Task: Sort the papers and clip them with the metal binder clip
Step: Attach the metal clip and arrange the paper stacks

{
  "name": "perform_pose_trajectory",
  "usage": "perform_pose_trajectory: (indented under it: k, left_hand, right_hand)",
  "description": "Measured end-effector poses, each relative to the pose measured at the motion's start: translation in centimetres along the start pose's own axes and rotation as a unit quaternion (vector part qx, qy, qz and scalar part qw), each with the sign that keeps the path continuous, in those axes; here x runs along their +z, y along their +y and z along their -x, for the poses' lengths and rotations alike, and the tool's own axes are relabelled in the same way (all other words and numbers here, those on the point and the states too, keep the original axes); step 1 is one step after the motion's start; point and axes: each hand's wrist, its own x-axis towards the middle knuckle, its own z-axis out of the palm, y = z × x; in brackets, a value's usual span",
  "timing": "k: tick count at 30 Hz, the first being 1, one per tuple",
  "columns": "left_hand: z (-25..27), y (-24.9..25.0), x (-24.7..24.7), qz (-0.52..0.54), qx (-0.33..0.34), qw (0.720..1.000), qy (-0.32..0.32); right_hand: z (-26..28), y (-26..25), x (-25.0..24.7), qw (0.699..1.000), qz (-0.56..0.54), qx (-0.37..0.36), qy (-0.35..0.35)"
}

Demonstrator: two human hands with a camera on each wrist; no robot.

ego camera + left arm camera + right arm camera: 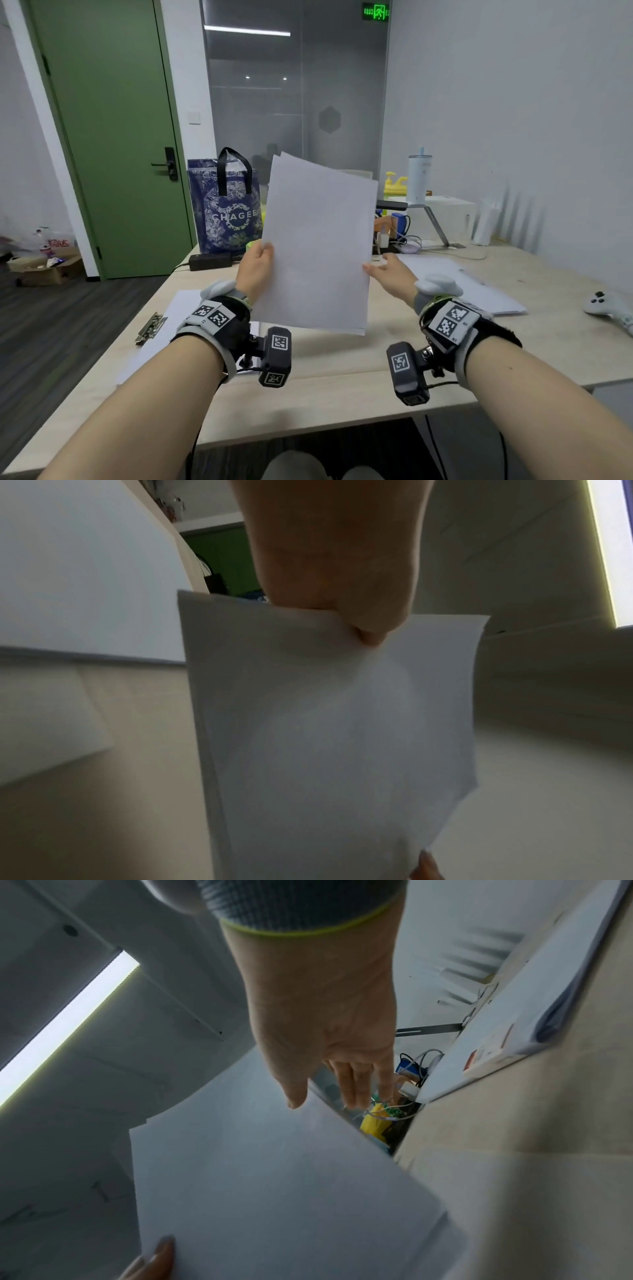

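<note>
1. Papers (317,246) held upright above desk (342,387), mid-air, sheets slightly fanned at top
2. L hand (257,270) pinches stack's left edge, thumb in front, fingers behind
3. R hand (387,274) w/ straight fingers at stack's right edge, thumb touching paper, not gripping
4. Metal binder clip (150,328) lies near desk's left edge, on corner of loose sheet (161,339)
5. More sheets (479,291) flat toward right side; white controller (609,308) at right edge
</note>
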Motion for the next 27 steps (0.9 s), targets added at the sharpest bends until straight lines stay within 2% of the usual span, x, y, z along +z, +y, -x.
perform_pose_trajectory:
  k: [2, 5, 8, 11, 17, 24, 27]
  left_hand:
    - [0.4, 0.5, 0.7, 0.026, 0.028, 0.999, -0.002]
    - [0.5, 0.9, 1.7, 0.066, 0.06, 0.996, 0.014]
    - [0.3, 1.5, 2.4, 0.113, 0.052, 0.992, 0.013]
    - [0.0, 2.2, 2.7, 0.139, 0.045, 0.989, 0.017]
    - [-0.2, 3.1, 3.0, 0.137, 0.05, 0.987, 0.073]
    - [-0.1, 2.2, 3.7, 0.096, 0.0, 0.994, 0.044]
    - [0.3, 1.3, 3.9, 0.125, -0.009, 0.992, 0.018]
  right_hand:
    - [-0.2, -0.8, -0.3, 0.997, -0.066, -0.032, 0.017]
    - [-0.3, -1.7, -0.6, 0.991, -0.075, -0.084, 0.077]
    - [-0.2, -2.3, -1.2, 0.984, -0.08, -0.096, 0.126]
    - [-0.3, -2.3, -1.3, 0.978, -0.106, -0.106, 0.143]
    - [0.3, -2.5, -1.3, 0.972, -0.146, -0.129, 0.129]
    - [0.8, -1.7, -0.3, 0.973, -0.173, -0.109, 0.104]
    - [0.6, -0.7, 0.1, 0.976, -0.178, -0.093, 0.084]
